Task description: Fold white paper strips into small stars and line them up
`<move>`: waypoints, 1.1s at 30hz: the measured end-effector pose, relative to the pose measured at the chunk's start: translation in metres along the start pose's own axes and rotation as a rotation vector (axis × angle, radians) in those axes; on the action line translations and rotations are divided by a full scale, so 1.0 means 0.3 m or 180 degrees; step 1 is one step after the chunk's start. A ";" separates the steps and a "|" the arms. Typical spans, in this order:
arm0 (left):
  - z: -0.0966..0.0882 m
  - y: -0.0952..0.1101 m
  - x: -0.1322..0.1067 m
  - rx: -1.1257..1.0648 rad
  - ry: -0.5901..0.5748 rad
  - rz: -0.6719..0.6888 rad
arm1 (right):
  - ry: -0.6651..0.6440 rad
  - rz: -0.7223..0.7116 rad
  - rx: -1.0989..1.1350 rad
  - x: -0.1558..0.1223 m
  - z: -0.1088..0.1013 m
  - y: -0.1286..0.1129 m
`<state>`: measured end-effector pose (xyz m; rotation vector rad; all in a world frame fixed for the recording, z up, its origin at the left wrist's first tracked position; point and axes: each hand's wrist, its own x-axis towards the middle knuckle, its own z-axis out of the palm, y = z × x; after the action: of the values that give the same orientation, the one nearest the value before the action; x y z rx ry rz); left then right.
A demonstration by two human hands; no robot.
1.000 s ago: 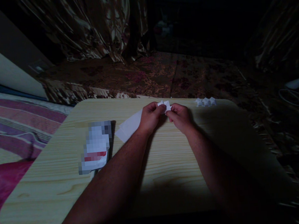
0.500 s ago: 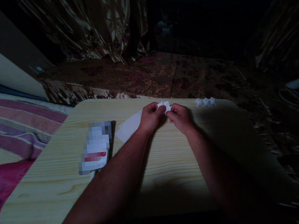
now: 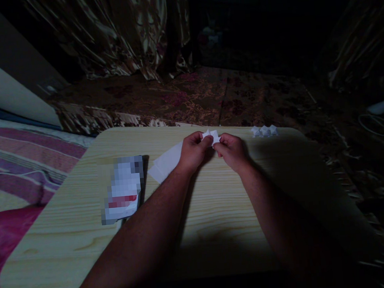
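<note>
A small piece of folded white paper (image 3: 214, 135) is held up between my two hands above the far half of the wooden table (image 3: 218, 209). My left hand (image 3: 193, 153) pinches its left side, thumb on top. On its right edge, my right hand (image 3: 232, 151) grips with thumb and fingers. Flat white paper sheets (image 3: 165, 162) lie partly behind my left hand and forearm. Three small white folded paper stars (image 3: 264, 131) sit in a row by the table's far edge, to the right of my right hand.
A blurred-out flat device (image 3: 123, 188) lies on the table's left side, beside my left forearm. Left of the table is a bed with a striped cover (image 3: 28, 154). Patterned curtains (image 3: 148, 27) hang beyond a dark covered ledge (image 3: 181, 93). A white cable (image 3: 375, 125) shows at right.
</note>
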<state>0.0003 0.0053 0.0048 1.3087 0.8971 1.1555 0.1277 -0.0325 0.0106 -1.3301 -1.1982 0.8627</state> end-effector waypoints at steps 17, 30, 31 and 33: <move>0.000 -0.013 0.004 -0.0074 -0.0006 0.0084 | -0.0007 -0.0042 -0.0022 0.003 -0.002 0.006; 0.000 -0.012 0.002 -0.0020 0.0011 0.0058 | 0.0000 -0.0050 0.0015 0.004 -0.001 0.011; 0.000 -0.011 0.002 -0.0018 0.0006 0.0060 | -0.0002 -0.0041 -0.0007 0.004 -0.001 0.009; -0.001 -0.009 0.001 -0.0006 -0.0008 0.0068 | -0.0001 -0.0036 -0.0053 0.003 -0.002 0.006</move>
<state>0.0005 0.0060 0.0021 1.3207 0.8819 1.1708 0.1287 -0.0315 0.0090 -1.3354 -1.2146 0.8465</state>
